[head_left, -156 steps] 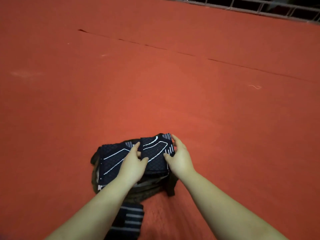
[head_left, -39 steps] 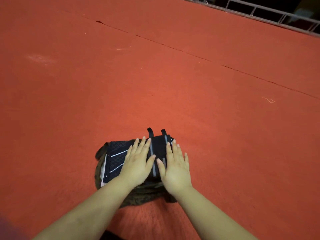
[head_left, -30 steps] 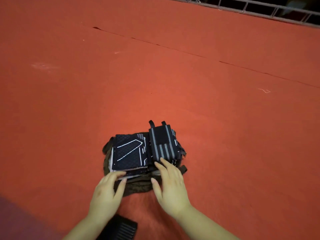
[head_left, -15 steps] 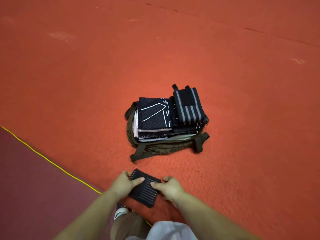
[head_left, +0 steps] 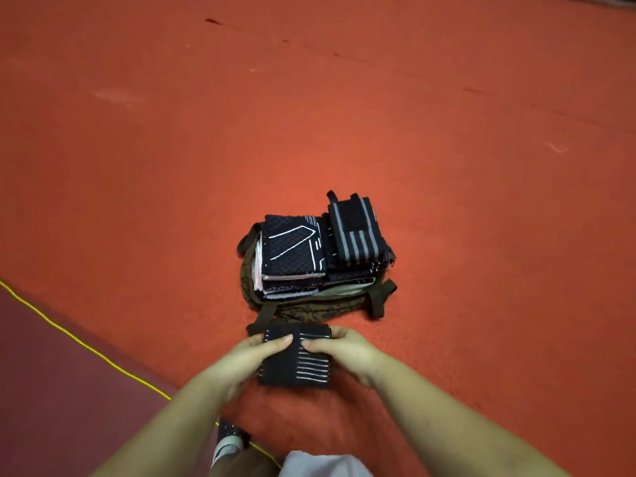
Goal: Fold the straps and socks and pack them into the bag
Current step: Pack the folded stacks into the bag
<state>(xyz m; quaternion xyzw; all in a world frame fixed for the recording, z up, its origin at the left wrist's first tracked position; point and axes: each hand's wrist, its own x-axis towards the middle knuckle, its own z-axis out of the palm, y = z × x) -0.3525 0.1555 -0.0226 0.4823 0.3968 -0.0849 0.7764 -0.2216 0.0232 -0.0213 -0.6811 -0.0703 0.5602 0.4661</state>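
red floor (head_left: 447, 166) filled the view. olive bag (head_left: 309, 306) sat at centre, folded socks (head_left: 292, 249) and a striped strap (head_left: 356, 237) stacked on it. at 6 o'clock of the bag, left hand (head_left: 246, 361) and right hand (head_left: 347, 352) each pinched a folded striped piece (head_left: 299, 368).
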